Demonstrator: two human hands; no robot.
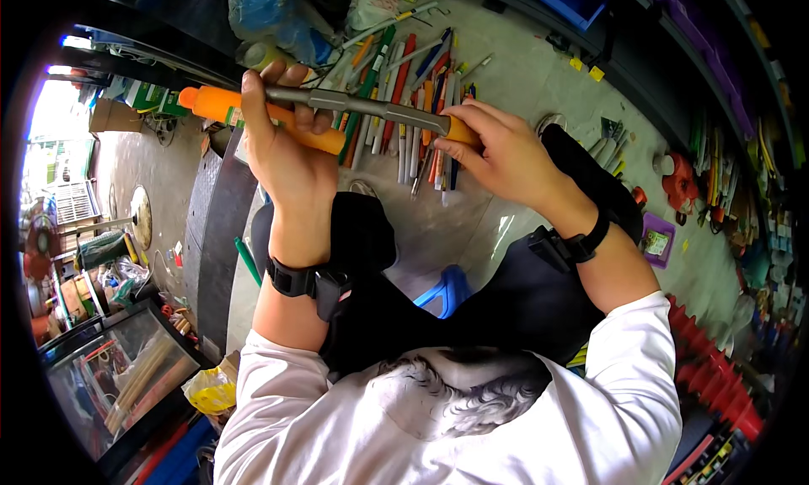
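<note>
My left hand (291,160) is closed around an orange plastic tube (221,107) with a green label and a grey metal chisel bit (362,106), which lie across its palm and fingers. The bit has thicker ribbed sections along its shank and stretches to the right. My right hand (510,152) pinches the bit's other end, where an orange-yellow piece (462,132) shows between thumb and fingers. Whether that piece is a cap or part of another tube, I cannot tell. Beneath the bit, a pile of thin coloured tubes and rods (406,93) lies on the floor.
A blue plastic stool (449,289) shows between my knees. At the lower left stands a clear-topped case (126,380) with long pieces inside. A purple basket (657,239) sits on the floor at right, near red ribbed pieces (716,375). Dark shelving (649,72) runs along the upper right.
</note>
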